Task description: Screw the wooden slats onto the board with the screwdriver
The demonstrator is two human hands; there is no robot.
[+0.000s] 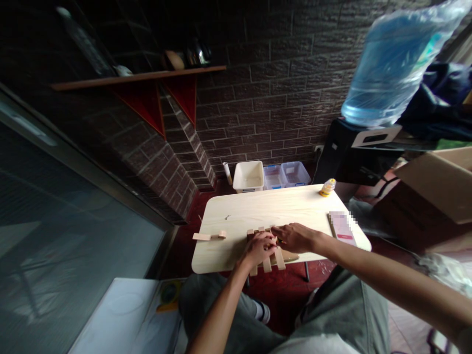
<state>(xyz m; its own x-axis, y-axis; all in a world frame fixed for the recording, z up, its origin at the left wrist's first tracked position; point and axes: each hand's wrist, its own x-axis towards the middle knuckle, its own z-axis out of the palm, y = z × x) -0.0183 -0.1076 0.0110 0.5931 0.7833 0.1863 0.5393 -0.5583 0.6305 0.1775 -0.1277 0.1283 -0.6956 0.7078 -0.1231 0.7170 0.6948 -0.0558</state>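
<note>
Several pale wooden slats (pixel 280 259) lie side by side near the front edge of the light wooden table (pixel 236 209), over something brown that is mostly covered. My left hand (pixel 258 248) rests on these slats with its fingers bent and pressed against one of them. Close beside it, my right hand (pixel 295 238) reaches in from the right, its fingers closed together at the slats' far part. Whatever sits between the right fingertips is hidden or too small to name. The two hands' fingertips nearly meet.
A loose wooden strip (pixel 202 237) and a small wooden piece (pixel 222 234) lie at the table's left. A yellow-and-clear container (pixel 327 188) and a pink-covered booklet (pixel 342 228) are at the right. Behind stand a white bin (pixel 248 167) and a water dispenser (pixel 337 152).
</note>
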